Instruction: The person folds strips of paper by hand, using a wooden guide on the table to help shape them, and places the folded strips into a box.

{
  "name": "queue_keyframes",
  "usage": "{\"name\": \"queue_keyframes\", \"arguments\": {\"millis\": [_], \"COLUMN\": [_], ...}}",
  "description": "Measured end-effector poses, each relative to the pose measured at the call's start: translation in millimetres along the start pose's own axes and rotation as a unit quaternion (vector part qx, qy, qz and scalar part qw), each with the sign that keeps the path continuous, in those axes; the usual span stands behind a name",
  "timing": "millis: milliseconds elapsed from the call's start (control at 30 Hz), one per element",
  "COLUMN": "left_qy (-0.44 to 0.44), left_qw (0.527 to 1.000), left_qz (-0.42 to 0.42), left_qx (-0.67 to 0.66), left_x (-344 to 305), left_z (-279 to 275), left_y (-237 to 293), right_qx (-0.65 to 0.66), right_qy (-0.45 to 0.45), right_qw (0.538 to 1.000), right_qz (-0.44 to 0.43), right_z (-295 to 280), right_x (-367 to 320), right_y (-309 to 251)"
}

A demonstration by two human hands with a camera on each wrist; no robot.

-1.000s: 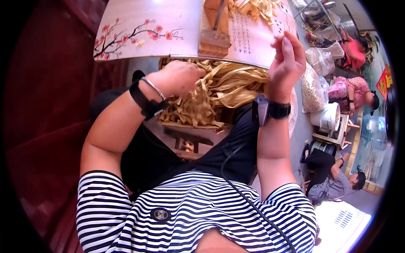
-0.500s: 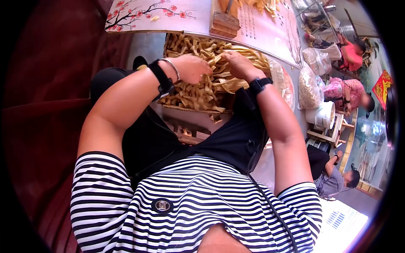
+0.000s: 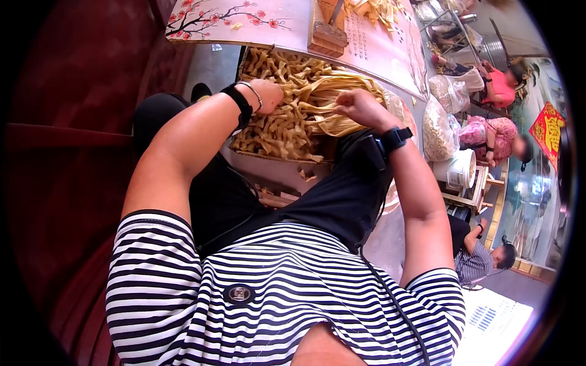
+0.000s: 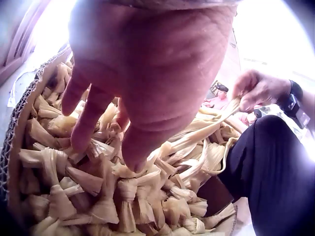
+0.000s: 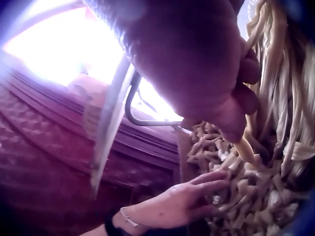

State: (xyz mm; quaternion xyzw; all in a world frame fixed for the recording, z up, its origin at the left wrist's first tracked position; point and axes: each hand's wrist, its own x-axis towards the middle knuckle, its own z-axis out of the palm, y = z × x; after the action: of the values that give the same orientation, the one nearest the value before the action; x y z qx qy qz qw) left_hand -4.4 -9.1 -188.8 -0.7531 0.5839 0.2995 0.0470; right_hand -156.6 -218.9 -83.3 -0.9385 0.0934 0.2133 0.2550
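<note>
A cardboard box [image 4: 17, 147] between the knees holds many pale yellow knotted strips [image 3: 278, 137]. Long untied strips [image 3: 332, 88] lie along its right side. My left hand [image 3: 265, 96] reaches down over the knots; in the left wrist view its fingers [image 4: 88, 120] are extended and spread, tips right at the knots. My right hand [image 3: 360, 108] is over the right part of the box. Between thumb and fingers it pinches a strip [image 4: 216, 125], which slants down toward the pile in the left wrist view.
Past the box, a table [image 3: 268, 27] with a printed blossom branch carries a wooden block tool [image 3: 328, 36] and more strips [image 3: 375, 12]. To the right stand clear bags [image 3: 436, 128] and a white bucket [image 3: 461, 169]. Several people sit farther off.
The right hand, raised beside the table at first, has come down over the box and now pinches a strip. Since half a second ago the hands have parted, left hand shifting left, right hand shifting right.
</note>
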Motion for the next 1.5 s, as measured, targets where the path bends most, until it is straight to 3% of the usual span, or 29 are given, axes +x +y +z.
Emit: {"name": "queue_keyframes", "arguments": {"millis": [100,200,233,333,367,433,467,533,567,600,633,667,733,800,867,900,933,1000,1033,1100,1133,1167,1300,1400,1433,1500], "left_qy": [0.164,0.232,0.342,0.263,0.318,0.314,0.308,0.265,0.291,0.343,0.324,0.410,0.494,0.554,0.614,0.607,0.646,0.657,0.688,0.696,0.708,0.720,0.704,0.701,0.706,0.712], "left_qw": [0.980,0.946,0.896,0.904,0.855,0.822,0.804,0.780,0.781,0.775,0.732,0.727,0.707,0.705,0.625,0.602,0.592,0.614,0.639,0.687,0.690,0.690,0.708,0.710,0.705,0.699], "left_qz": [0.078,0.166,0.233,0.234,0.269,0.306,0.326,0.292,0.251,0.270,0.245,0.257,0.236,0.167,0.030,0.062,0.054,0.044,0.019,-0.017,-0.020,0.010,0.059,0.069,0.064,0.063], "left_qx": [-0.076,-0.155,-0.159,-0.244,-0.308,-0.364,-0.391,-0.487,-0.493,-0.456,-0.547,-0.488,-0.448,-0.410,-0.481,-0.515,-0.479,-0.435,-0.345,-0.210,-0.148,-0.069,-0.013,-0.026,-0.020,0.012], "left_x": [-6,-29,-19,-25,-35,-51,-61,-98,-116,-132,-140,-145,-163,-185,-195,-198,-198,-207,-205,-200,-191,-182,-157,-149,-145,-139], "left_z": [8,-16,-5,-21,-25,-42,-53,-73,-82,-87,-86,-80,-87,-98,-102,-108,-111,-110,-108,-104,-103,-104,-113,-123,-125,-129], "left_y": [1,23,26,45,53,60,65,75,79,80,75,70,66,70,80,68,61,43,40,43,41,45,71,78,75,63], "right_qx": [0.180,0.233,0.239,0.240,0.216,0.195,0.255,0.371,0.347,0.375,0.370,0.428,0.326,0.226,0.133,0.113,0.106,0.088,0.094,0.200,0.238,0.249,0.331,0.495,0.532,0.585], "right_qy": [0.002,0.036,0.051,0.124,0.150,0.204,0.213,0.242,0.284,0.278,0.286,0.240,0.265,0.370,0.450,0.513,0.486,0.446,0.413,0.348,0.279,0.231,0.080,-0.005,0.058,0.064], "right_qw": [0.983,0.969,0.965,0.942,0.936,0.910,0.888,0.830,0.811,0.785,0.776,0.759,0.749,0.725,0.695,0.663,0.710,0.808,0.847,0.885,0.910,0.917,0.897,0.837,0.823,0.793], "right_qz": [-0.025,-0.071,-0.097,-0.199,-0.234,-0.303,-0.318,-0.339,-0.375,-0.408,-0.424,-0.427,-0.512,-0.535,-0.544,-0.533,-0.498,-0.375,-0.322,-0.235,-0.195,-0.207,-0.284,-0.235,-0.192,-0.158], "right_z": [-6,-14,-17,-24,-26,-31,-34,-37,-42,-44,-45,-43,-32,-17,-14,-12,-17,-17,-18,-10,-16,-22,-18,-14,-11,-21], "right_x": [-28,-60,-69,-92,-98,-109,-114,-123,-124,-122,-119,-118,-103,-100,-90,-73,-68,-52,-52,-43,-46,-50,-46,-50,-49,-48], "right_y": [-30,-77,-92,-130,-136,-151,-159,-171,-174,-180,-189,-201,-216,-236,-243,-235,-220,-185,-169,-140,-135,-134,-146,-152,-155,-142]}}
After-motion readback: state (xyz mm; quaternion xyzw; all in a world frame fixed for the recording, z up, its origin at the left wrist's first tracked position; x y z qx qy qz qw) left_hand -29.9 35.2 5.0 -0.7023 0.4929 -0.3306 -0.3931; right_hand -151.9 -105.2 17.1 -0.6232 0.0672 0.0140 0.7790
